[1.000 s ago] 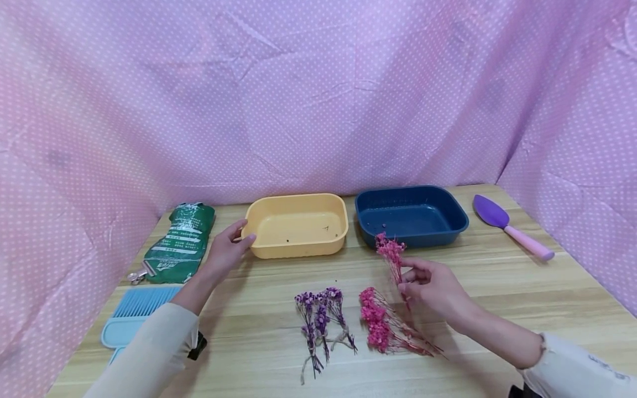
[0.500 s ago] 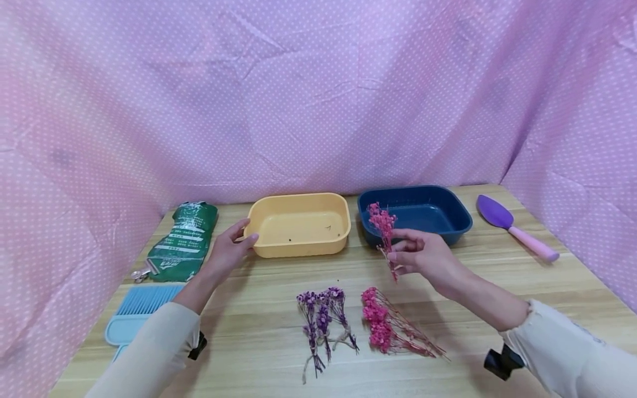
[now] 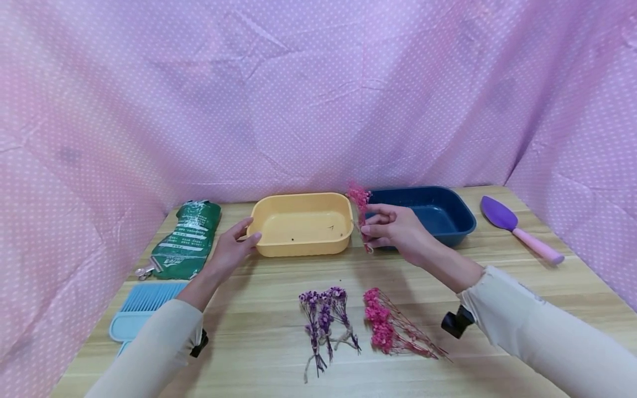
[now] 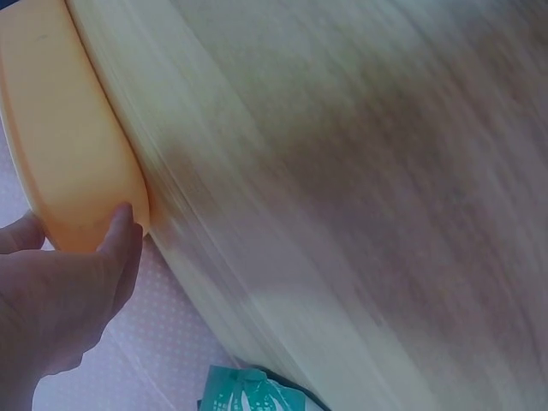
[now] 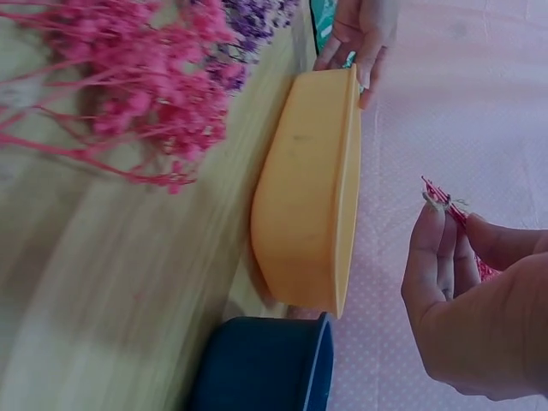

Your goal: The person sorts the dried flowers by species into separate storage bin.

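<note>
My left hand [image 3: 233, 247] holds the left end of a yellow plastic basin [image 3: 298, 250], thumb by the near corner and fingers around its end wall. Dark specks lie on the basin's floor. My right hand [image 3: 398, 232] pinches the stems of a pink dried flower bunch [image 3: 359, 199] between thumb and fingertips. This bunch stands upright between the yellow basin and a navy blue basin [image 3: 450, 239], its heads up. In the right wrist view the fingers [image 5: 425, 248] and thumb close on the stems; the palm side hides most of the flowers.
Purple dried flower bunches [image 3: 324, 320] and more pink dried flowers [image 3: 380, 320] lie on the table [image 3: 249, 354] in front. A green bag [image 3: 186, 243] with a metal clip [image 3: 149, 268] and a light blue brush [image 3: 149, 298] are at left. A purple scoop [image 3: 499, 214] lies at right.
My right hand has lifted the pink flower bunch off the area by the other pink flowers and carried it left and away from me, toward the yellow basin. The left hand keeps its hold.
</note>
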A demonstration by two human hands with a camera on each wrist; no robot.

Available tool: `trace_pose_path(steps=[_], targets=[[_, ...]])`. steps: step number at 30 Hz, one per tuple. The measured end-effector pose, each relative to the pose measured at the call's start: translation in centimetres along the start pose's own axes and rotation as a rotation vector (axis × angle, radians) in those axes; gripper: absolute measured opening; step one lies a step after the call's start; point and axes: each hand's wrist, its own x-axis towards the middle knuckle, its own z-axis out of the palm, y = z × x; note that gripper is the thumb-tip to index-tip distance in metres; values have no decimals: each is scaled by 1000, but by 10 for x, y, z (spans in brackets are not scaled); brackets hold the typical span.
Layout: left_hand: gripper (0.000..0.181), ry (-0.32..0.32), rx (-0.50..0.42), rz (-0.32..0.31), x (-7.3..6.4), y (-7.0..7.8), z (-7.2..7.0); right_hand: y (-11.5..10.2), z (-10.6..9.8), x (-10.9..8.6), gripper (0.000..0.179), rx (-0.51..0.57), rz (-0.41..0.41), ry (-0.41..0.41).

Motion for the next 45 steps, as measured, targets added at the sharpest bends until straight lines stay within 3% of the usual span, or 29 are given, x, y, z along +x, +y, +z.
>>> trace_pose_path(steps=[12, 23, 30, 45], targets=[[66, 8, 12, 3, 0, 0, 0, -11, 15, 39, 57, -7, 15, 25], [65, 6, 26, 1, 2, -3, 0, -7, 32, 81, 52, -111, 76, -9], [66, 11, 58, 1, 2, -3, -1, 3, 41, 93, 55, -159, 99, -22], [66, 3, 63, 8, 0, -2, -1, 14, 56, 105, 50, -255, 43, -53]])
